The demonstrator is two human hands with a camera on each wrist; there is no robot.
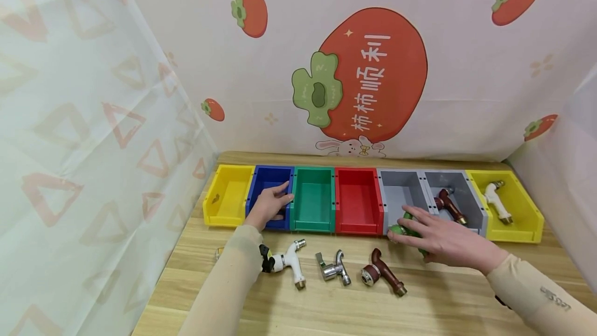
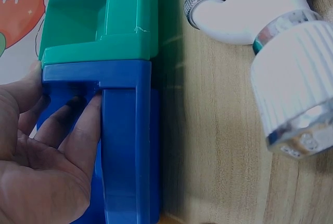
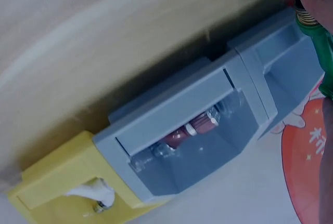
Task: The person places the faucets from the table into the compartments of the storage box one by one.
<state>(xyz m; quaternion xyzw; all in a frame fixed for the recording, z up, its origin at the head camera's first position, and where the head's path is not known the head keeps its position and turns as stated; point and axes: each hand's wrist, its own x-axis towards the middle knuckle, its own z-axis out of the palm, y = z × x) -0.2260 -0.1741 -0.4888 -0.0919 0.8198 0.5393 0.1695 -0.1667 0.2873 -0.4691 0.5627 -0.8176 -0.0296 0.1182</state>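
Observation:
In the head view my left hand (image 1: 269, 205) is at the blue bin (image 1: 268, 174), its fingers down inside. The left wrist view shows those fingers against the bin's inner wall and the thumb by the rim beside the green bin (image 2: 96, 52), so the hand grips that wall. My right hand (image 1: 438, 235) holds a green faucet (image 1: 404, 229) near the front of an empty grey bin (image 1: 402, 191). Threads show on the faucet's (image 3: 323, 52) end in the right wrist view; fingers hide much of it.
On the wooden table lie a white faucet (image 1: 292, 263), a chrome faucet (image 1: 333, 269) and a brown faucet (image 1: 384, 273). Another grey bin holds a brown faucet (image 1: 450, 206); the right yellow bin (image 1: 524, 211) holds a white one. A red bin (image 1: 358, 196) and a left yellow bin (image 1: 233, 191) complete the row.

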